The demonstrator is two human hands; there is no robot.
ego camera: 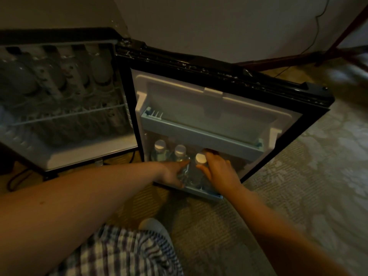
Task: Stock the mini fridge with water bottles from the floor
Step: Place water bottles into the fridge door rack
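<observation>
Head view: fingers (210, 153) of the right hand (218, 172) are curled round the neck of the right bottle (200, 159), just under its white cap. Thumb and forefinger of the left hand (172, 173) are spread across the body of the middle bottle (180, 152), which is gripped between them. Both bottles, and a left bottle (160, 147) beside them, are stood upright, caps up, in the low shelf (207, 194) of the open door (199, 100). Their bases are hidden by the shelf wall and the hands. Inside the fridge (79, 154), shapes on the rack are blurred and cannot be made out
</observation>
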